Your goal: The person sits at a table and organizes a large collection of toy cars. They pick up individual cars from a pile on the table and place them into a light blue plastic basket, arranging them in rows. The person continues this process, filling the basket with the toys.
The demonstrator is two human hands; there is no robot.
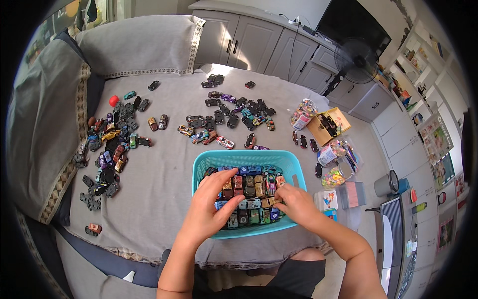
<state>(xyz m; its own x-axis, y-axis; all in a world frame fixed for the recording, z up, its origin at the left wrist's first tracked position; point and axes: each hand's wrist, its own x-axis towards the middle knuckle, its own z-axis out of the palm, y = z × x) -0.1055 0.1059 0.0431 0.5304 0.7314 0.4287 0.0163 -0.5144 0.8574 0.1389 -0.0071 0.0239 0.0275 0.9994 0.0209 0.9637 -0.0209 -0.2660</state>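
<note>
A turquoise plastic basket (199, 172) stands in front of me, filled with toy cars packed in rows. My left hand (209, 202) is over its left side, thumb and fingers spread apart, holding nothing. On the right side, my right hand (295, 202) reaches in with its fingers pinched at the end of a gold toy car (269, 202). Beside that one lies a pale blue toy car (250, 203). An upright row behind them includes another gold toy car (260, 186). My left hand covers part of the basket's left end.
Loose toy cars lie in a heap (107, 164) at the left and a cluster (219, 117) beyond the basket, on a grey sofa cover (164, 174). A red ball (113, 100) sits far left. At the right are a yellow box (343, 119), clear jars (302, 117) and a fan (356, 60).
</note>
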